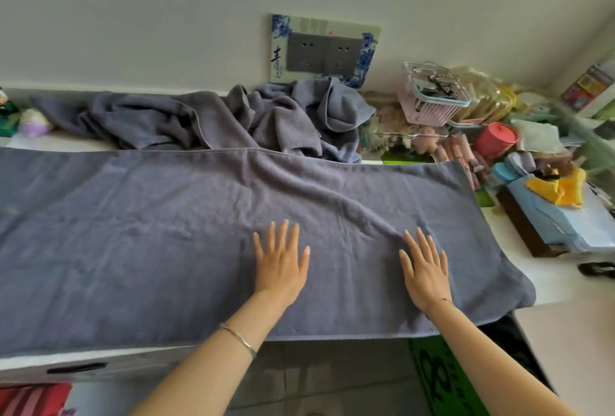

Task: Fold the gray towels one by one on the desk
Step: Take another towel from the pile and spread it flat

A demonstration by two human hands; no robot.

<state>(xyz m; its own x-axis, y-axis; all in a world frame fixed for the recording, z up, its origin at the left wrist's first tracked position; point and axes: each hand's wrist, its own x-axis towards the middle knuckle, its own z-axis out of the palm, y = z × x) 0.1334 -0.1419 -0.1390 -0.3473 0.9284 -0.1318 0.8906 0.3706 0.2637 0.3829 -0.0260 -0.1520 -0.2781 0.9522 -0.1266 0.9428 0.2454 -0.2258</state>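
A large gray towel (149, 232) lies spread flat across the white desk (545, 286), its near edge hanging a little over the front. My left hand (281, 262) presses flat on it near the middle, fingers straight and spread. My right hand (426, 266) lies flat on the towel further right, just below a raised diagonal wrinkle (332, 196). Behind the spread towel, a crumpled heap of gray towels (233, 119) sits against the wall.
The right end of the desk holds clutter: a pink basket (432, 99), a red round container (496, 139), yellow cloth (559, 189) on a blue-covered box, and a black clip (597, 270). A wall socket panel (324, 51) is behind the heap. Small toys (33, 121) sit far left.
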